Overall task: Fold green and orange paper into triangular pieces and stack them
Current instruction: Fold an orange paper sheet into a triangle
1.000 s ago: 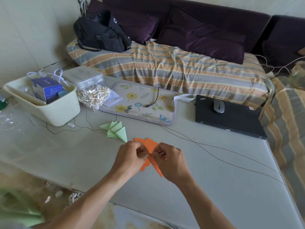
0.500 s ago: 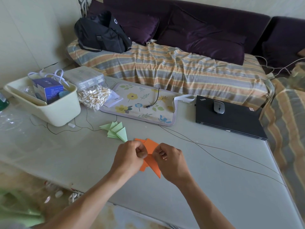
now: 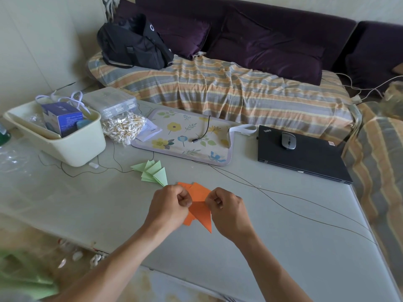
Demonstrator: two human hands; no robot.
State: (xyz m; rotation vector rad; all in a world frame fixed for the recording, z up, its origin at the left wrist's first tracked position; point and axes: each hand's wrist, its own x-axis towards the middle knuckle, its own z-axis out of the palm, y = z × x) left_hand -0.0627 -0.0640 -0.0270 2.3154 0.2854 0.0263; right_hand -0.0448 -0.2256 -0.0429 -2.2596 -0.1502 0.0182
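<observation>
A purple sofa (image 3: 272,29) draped with an orange-and-grey striped blanket (image 3: 229,90) ran across the top of the frame, with a black fabric bag (image 3: 133,46) sitting on its left end. Below it, the pale grey-green surface (image 3: 283,247) filled most of the lower frame. A closed black laptop (image 3: 309,162) lay at the right of centre, a grey computer mouse (image 3: 288,140) resting on its lid. A floral-printed rectangular mat (image 3: 185,138) lay at upper centre, and a cream plastic tub (image 3: 74,147) holding a blue cardboard box (image 3: 63,117) stood at the left, with a clear bag of cotton swabs (image 3: 124,127) just beside it. Thin dark cables (image 3: 305,216) crossed the surface toward the right edge.

Near the middle of the frame, the left hand (image 3: 169,207) and the right hand (image 3: 229,211) faced each other with fingers curled, each pinching an edge of a folded orange paper triangle (image 3: 201,212) held just above the surface, its point aimed at the lower edge of the frame. More orange folded pieces (image 3: 196,189) showed behind it between the hands. A fanned pile of light green folded paper triangles (image 3: 152,172) lay on the surface just up and left of the hands.
</observation>
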